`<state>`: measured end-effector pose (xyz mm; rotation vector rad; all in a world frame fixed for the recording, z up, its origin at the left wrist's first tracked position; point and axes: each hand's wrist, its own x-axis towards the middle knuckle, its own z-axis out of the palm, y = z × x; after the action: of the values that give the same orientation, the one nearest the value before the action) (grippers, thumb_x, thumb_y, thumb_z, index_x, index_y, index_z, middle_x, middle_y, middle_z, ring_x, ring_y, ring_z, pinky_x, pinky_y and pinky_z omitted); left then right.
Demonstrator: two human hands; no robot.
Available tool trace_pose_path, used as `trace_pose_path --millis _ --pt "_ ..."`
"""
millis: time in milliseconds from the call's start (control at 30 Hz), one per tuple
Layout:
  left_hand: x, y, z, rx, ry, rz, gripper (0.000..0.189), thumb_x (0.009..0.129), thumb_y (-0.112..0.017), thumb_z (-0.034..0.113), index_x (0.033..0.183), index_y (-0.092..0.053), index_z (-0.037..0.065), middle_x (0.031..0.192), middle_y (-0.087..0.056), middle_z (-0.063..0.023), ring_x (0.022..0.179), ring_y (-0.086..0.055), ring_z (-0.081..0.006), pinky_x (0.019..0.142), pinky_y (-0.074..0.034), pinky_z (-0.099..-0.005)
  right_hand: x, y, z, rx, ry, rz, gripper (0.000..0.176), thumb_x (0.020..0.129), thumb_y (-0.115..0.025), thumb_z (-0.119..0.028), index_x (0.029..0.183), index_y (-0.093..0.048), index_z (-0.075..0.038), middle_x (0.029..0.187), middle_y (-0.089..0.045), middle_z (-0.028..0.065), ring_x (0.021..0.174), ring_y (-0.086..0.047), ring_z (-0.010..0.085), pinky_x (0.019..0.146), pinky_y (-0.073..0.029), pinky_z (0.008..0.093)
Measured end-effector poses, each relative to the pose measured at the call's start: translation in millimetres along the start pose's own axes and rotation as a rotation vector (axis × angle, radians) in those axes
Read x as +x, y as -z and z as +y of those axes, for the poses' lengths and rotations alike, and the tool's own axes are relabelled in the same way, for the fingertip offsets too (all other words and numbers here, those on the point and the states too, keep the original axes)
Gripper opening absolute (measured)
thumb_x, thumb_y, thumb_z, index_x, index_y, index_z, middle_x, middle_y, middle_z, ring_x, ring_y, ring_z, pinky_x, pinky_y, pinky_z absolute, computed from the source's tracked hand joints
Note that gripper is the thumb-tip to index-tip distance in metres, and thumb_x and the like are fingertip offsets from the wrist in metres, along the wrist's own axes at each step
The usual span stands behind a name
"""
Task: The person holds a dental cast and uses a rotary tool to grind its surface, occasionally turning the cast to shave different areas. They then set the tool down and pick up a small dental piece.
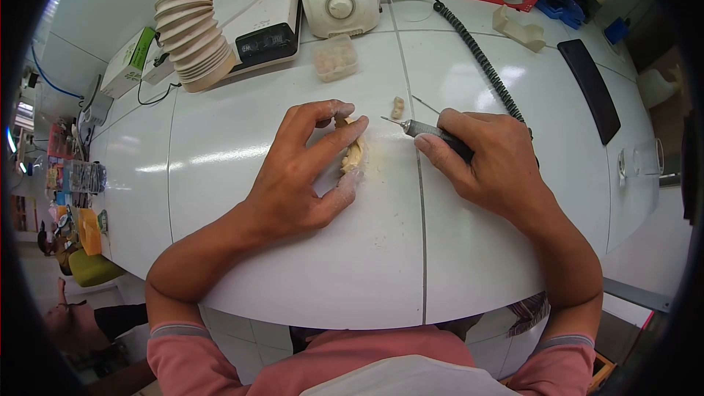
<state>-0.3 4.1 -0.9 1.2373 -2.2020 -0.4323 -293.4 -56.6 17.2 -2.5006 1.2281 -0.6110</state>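
Observation:
My left hand [304, 158] is closed around a yellowish dental model [353, 154], thumb below and fingers above it; part of the model is hidden by the fingers. White dust coats the fingertips. In my right hand [491, 158] is a dark rotary handpiece [440, 136], gripped like a pen. Its thin bur points left toward the model, a short gap away. Just beyond the bur tip lies a small tooth-coloured piece [397, 108] on the white table [293, 271]. A thin metal rod [425, 104] lies beside it, partly behind my right hand.
Behind stand a lidded plastic box [336, 59] with pale pieces, a motor control box [339, 4] and a ribbed suction hose [191, 22]. A coiled cord [480, 51] runs toward my right hand. A black curved strip [589, 92] lies right. People are at far left.

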Motion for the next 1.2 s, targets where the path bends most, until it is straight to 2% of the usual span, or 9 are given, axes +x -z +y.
trace_pose_path --millis 233,333,433,733,1033,1133,1200 --pt "1.5 1.2 0.6 0.028 -0.033 -0.006 0.066 0.085 -0.084 0.006 0.15 -0.073 0.003 0.149 -0.06 -0.0217 0.138 -0.061 -0.0365 0.117 -0.053 -0.0463 -0.2 0.4 -1.1 0.004 0.004 -0.002 0.039 0.104 -0.08 -0.04 0.088 -0.076 -0.005 0.068 -0.068 0.0121 0.061 -0.068 0.0327 0.06 -0.051 0.0461" --pt "0.6 1.5 1.1 0.011 -0.012 -0.015 0.065 0.085 -0.084 0.006 0.149 -0.073 0.003 0.149 -0.059 -0.0218 0.139 -0.061 -0.0369 0.117 -0.052 -0.0464 -1.2 0.4 -1.5 0.028 -0.016 -0.015 0.034 0.103 -0.081 -0.032 0.089 -0.072 -0.003 0.07 -0.065 0.0158 0.064 -0.065 0.0342 0.063 -0.049 0.0456" --pt "0.1 0.0 -0.1 -0.028 -0.009 0.003 0.064 0.086 -0.085 0.007 0.148 -0.073 0.003 0.149 -0.057 -0.0219 0.14 -0.061 -0.0371 0.118 -0.052 -0.0464 -0.6 0.1 -1.4 -0.005 0.005 -0.002 0.039 0.104 -0.08 -0.04 0.089 -0.076 -0.005 0.069 -0.069 0.0128 0.064 -0.07 0.0329 0.061 -0.051 0.046" --pt "0.5 0.9 1.9 -0.053 0.039 -0.059 0.065 0.088 -0.085 0.009 0.15 -0.069 0.005 0.15 -0.053 -0.0221 0.141 -0.059 -0.039 0.119 -0.052 -0.0462 -1.0 -0.1 -0.4 -0.01 0.006 -0.011 0.039 0.104 -0.08 -0.041 0.091 -0.076 -0.005 0.07 -0.069 0.0135 0.065 -0.07 0.033 0.062 -0.051 0.0462" --pt "2.3 2.9 7.6 0.104 0.07 -0.074 0.073 0.084 -0.086 0.017 0.154 -0.067 0.008 0.151 -0.052 -0.0229 0.151 -0.046 -0.0432 0.125 -0.043 -0.0526 -1.1 1.4 -1.6 -0.009 -0.01 -0.028 0.04 0.104 -0.079 -0.042 0.091 -0.077 -0.005 0.071 -0.069 0.0135 0.065 -0.07 0.0334 0.062 -0.052 0.0463" --pt "1.7 5.1 6.5 0.095 0.097 -0.135 0.07 0.086 -0.086 0.014 0.153 -0.067 0.009 0.153 -0.052 -0.0226 0.149 -0.048 -0.0416 0.123 -0.044 -0.0499 -1.0 1.0 -1.7 -0.006 -0.006 -0.02 0.04 0.104 -0.079 -0.043 0.091 -0.077 -0.005 0.071 -0.07 0.0136 0.066 -0.071 0.0334 0.062 -0.052 0.0463" --pt "0.8 3.6 4.2 0.024 0.098 -0.099 0.067 0.088 -0.085 0.014 0.152 -0.068 0.007 0.151 -0.055 -0.0226 0.146 -0.052 -0.0409 0.121 -0.046 -0.0484 -0.9 1.4 -1.8 -0.012 0.003 -0.021 0.04 0.104 -0.079 -0.043 0.091 -0.077 -0.005 0.071 -0.07 0.0136 0.067 -0.071 0.0334 0.063 -0.052 0.0464"
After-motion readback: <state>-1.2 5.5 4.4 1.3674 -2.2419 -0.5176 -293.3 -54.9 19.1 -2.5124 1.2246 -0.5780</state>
